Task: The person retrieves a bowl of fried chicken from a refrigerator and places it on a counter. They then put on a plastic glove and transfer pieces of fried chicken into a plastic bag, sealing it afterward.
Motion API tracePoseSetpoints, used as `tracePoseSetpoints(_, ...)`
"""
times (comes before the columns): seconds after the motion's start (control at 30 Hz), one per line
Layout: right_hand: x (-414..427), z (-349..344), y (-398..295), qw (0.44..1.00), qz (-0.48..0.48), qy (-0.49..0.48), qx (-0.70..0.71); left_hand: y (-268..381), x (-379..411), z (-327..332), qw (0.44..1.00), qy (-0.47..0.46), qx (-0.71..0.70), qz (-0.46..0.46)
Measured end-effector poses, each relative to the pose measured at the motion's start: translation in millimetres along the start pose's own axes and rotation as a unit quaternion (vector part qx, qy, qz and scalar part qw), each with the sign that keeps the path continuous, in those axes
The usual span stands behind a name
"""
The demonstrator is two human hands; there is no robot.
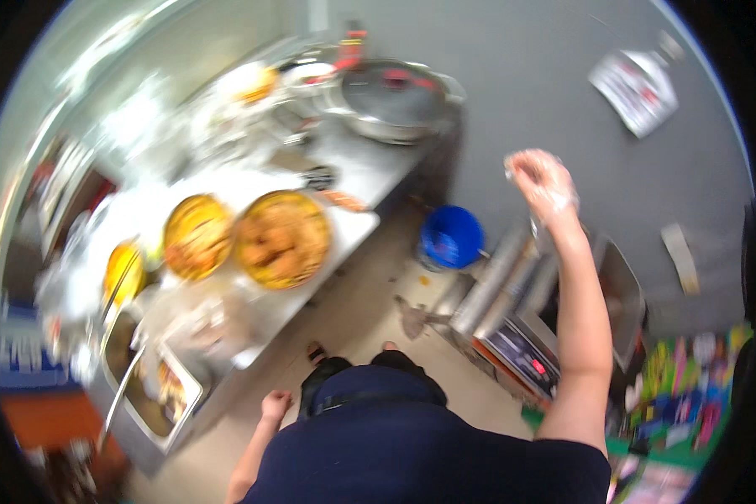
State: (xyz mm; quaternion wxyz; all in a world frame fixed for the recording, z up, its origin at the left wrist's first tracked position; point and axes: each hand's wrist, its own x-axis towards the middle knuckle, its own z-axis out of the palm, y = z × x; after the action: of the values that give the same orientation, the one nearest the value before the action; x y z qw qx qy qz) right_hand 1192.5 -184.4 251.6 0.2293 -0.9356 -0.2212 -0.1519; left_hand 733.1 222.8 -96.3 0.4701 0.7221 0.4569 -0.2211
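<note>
My right hand [544, 183], in a clear plastic glove, is raised over the metal fryer-like appliance [501, 296] at the right; its fingers are curled and blurred, so whether they hold anything does not show. Low beside my body hangs my left hand [277, 404], its fingers curled and nothing seen in it, near the edge of the steel counter [359, 230]. On that counter stand a large yellow bowl of breaded food [283, 239], a second yellow bowl of food [198, 237] and a smaller yellow bowl [124, 273]. A clear plastic bag [208, 318] lies in front of them.
A lidded pot [394, 101] stands at the counter's far end. A steel tray [192, 390] with food and tongs is at the near left. On the floor, a blue bucket [452, 237] stands between counter and appliance. Colourful packets [680, 390] lie at the lower right.
</note>
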Motion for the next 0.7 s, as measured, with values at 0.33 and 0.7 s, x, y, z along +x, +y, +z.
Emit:
tracePoseSetpoints(0.33,53,261,-303,0.837,-0.415,-0.257,0.246,-132,-1,-7,0.975,0.063,-0.2,-0.074)
tracePoseSetpoints(0.7,51,395,-400,0.721,-0.58,-0.378,0.034,-168,-36,-1,0.917,0.069,-0.33,-0.214)
